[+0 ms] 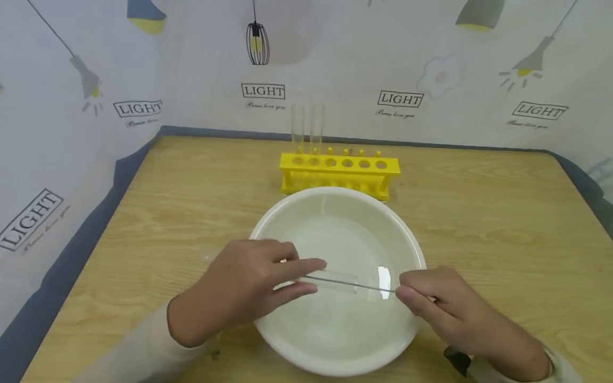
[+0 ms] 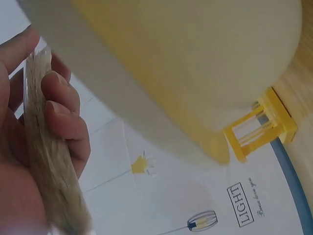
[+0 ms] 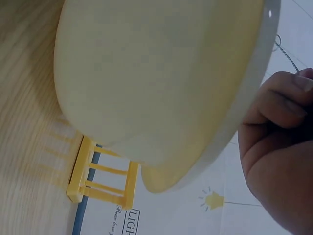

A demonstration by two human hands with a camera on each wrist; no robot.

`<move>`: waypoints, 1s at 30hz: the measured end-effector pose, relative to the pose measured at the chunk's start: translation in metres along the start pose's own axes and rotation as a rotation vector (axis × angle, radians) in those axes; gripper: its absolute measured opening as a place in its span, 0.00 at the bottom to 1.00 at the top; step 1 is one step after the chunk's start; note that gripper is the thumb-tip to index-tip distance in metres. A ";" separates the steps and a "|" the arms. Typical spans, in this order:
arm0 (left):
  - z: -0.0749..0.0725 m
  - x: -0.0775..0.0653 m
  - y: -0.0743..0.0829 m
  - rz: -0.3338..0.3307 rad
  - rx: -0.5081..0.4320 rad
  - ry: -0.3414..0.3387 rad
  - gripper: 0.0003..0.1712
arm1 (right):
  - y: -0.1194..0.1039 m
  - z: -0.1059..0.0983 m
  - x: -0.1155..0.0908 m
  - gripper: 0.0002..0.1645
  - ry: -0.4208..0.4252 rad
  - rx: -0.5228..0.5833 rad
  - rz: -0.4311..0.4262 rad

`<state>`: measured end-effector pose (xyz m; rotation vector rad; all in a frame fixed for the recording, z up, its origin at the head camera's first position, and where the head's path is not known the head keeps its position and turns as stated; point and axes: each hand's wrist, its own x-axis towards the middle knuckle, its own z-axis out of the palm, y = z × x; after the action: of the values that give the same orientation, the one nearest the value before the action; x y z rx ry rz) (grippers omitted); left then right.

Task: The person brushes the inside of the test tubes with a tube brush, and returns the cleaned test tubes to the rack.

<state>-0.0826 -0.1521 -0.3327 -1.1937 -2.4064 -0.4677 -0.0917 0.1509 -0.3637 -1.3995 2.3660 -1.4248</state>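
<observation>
My left hand [image 1: 249,284] holds a clear glass test tube [image 1: 340,283] lying nearly level over the white basin [image 1: 330,199], its mouth toward the right. Inside the tube is a test tube brush; its pale bristles [image 2: 51,147] fill the glass in the left wrist view. The brush's twisted wire handle [image 1: 375,288] comes out of the mouth and runs to my right hand [image 1: 450,308], which grips it with curled fingers above the basin's right rim. That hand hides the handle's end, though a small wire loop [image 3: 278,40] shows beyond the rim in the right wrist view.
Just behind the basin stands a yellow test tube rack [image 1: 340,162]. Two clear test tubes [image 1: 298,125] stick up at its left end. Water in the basin reflects a bright patch. A printed cloth [image 1: 335,64] hangs behind the wooden table [image 1: 503,229].
</observation>
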 end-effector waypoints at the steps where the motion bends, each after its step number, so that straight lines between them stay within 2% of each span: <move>1: 0.001 0.000 0.001 0.007 0.001 -0.002 0.14 | -0.001 0.002 0.000 0.22 -0.011 0.001 0.006; 7: 0.007 -0.001 0.009 0.053 -0.009 0.000 0.13 | -0.004 0.011 0.002 0.21 -0.046 -0.026 0.028; 16: 0.008 -0.001 0.012 0.058 0.002 0.004 0.13 | -0.005 0.016 0.002 0.22 -0.041 -0.044 0.008; 19: 0.008 -0.001 0.013 0.040 -0.005 0.009 0.13 | -0.004 0.014 0.003 0.20 -0.002 -0.067 -0.059; 23: 0.007 -0.001 0.014 -0.006 -0.023 -0.013 0.13 | -0.004 0.012 0.007 0.15 0.064 -0.078 -0.226; 25: 0.007 -0.001 0.014 -0.021 -0.028 -0.031 0.13 | -0.006 0.010 0.009 0.17 0.070 -0.070 -0.283; 27: 0.006 0.000 0.014 -0.024 -0.032 -0.041 0.13 | -0.007 0.009 0.010 0.20 0.059 -0.052 -0.307; 30: 0.005 0.000 0.013 -0.034 -0.041 -0.030 0.13 | -0.007 0.005 0.011 0.22 0.038 -0.043 -0.298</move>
<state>-0.0728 -0.1422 -0.3359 -1.1863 -2.4567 -0.5152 -0.0912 0.1386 -0.3574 -1.8148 2.2973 -1.4820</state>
